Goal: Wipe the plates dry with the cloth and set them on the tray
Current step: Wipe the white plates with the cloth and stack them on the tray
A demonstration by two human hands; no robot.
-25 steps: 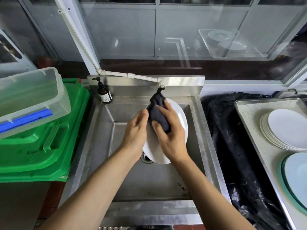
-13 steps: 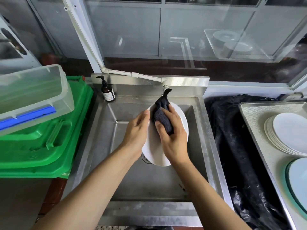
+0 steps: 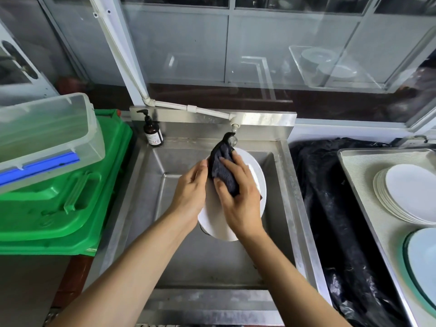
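Observation:
Over the steel sink point(image 3: 146, 208) I hold a white plate point(image 3: 213, 223) tilted on edge. My left hand point(image 3: 191, 190) grips its left rim. My right hand point(image 3: 238, 197) holds a dark cloth point(image 3: 223, 171) against the plate's face, thumb and fingers curled round the cloth. The cloth's upper end sticks up under the tap point(image 3: 233, 131). At the right a metal tray point(image 3: 358, 171) carries a stack of white plates point(image 3: 410, 192) and a pale blue plate point(image 3: 424, 260) at the frame's edge.
A soap pump bottle point(image 3: 152, 131) stands at the sink's back left corner. A green crate point(image 3: 63, 197) with a clear plastic box point(image 3: 44, 135) on it sits to the left. Black plastic sheeting point(image 3: 330, 208) lies between sink and tray.
My right hand with the cloth has slid slightly up the plate's face. The left hand keeps the same hold on the rim.

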